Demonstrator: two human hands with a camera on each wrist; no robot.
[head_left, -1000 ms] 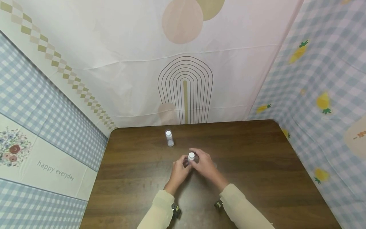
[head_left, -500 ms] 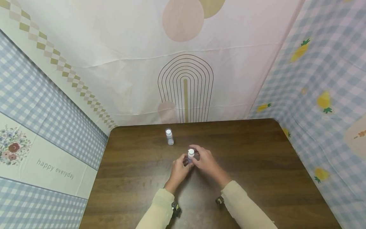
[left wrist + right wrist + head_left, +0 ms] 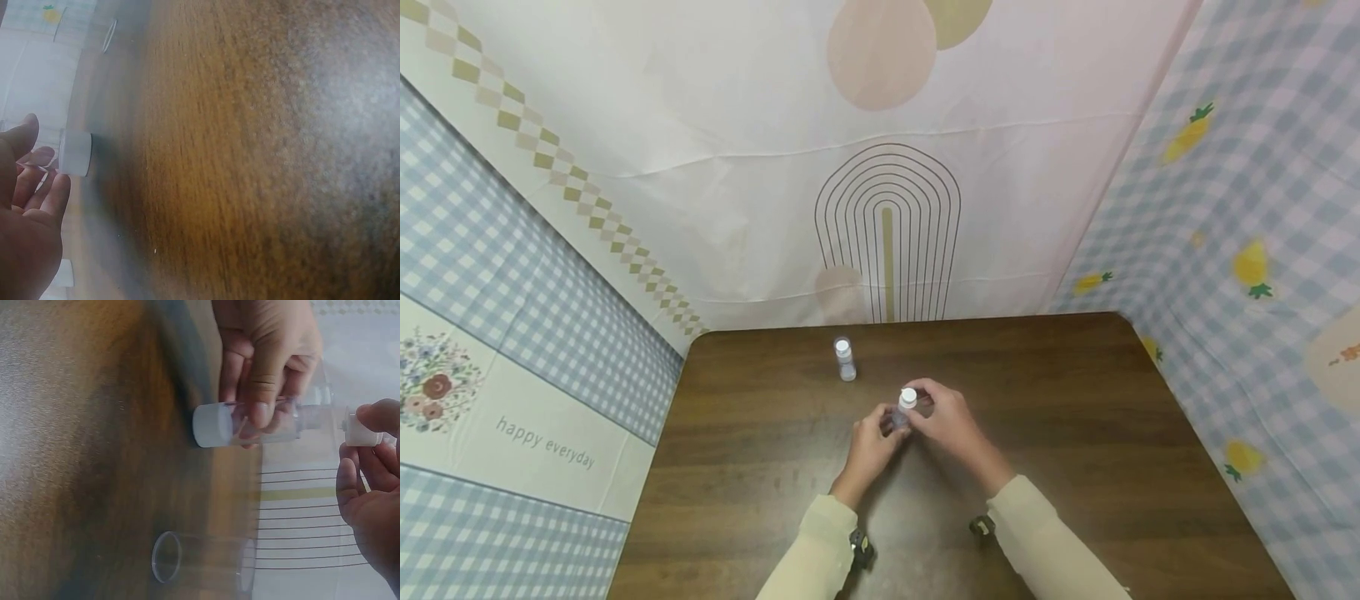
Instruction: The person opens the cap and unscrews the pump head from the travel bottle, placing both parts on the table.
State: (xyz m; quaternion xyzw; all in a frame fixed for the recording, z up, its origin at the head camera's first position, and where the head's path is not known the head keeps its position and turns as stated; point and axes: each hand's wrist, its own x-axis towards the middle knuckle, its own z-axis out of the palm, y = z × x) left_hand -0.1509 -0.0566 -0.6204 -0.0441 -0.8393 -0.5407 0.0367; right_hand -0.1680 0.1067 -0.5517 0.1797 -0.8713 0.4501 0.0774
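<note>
The held bottle point(image 3: 902, 417), clear-bodied with a white base point(image 3: 212, 425), is upright between the person's two hands, above or on the brown counter point(image 3: 760, 467); I cannot tell whether the base touches the surface. At the bottle's left, the left grip point(image 3: 871, 442) is grasping the clear body, thumb on one side and fingers curled round the other. At the bottle's right, the right grip point(image 3: 947, 417) pinches the small white cap point(image 3: 364, 430) between thumb and fingers, right above the bottle's neck; whether cap and neck touch is unclear. To the right of the held bottle, a clear cylinder point(image 3: 203, 564) stands on the counter, apart from it. Behind and to the left of the held bottle, a second bottle point(image 3: 846, 360) with a white top stands upright, well apart from both hands. Nearer the person than the held bottle are two cream sleeves point(image 3: 808, 546), with a dark device point(image 3: 862, 549) at each wrist. Farther behind the held bottle hangs a pale cloth point(image 3: 737, 225) printed with nested arches, flanked by blue-and-white checked cloth point(image 3: 1195, 333).
</note>
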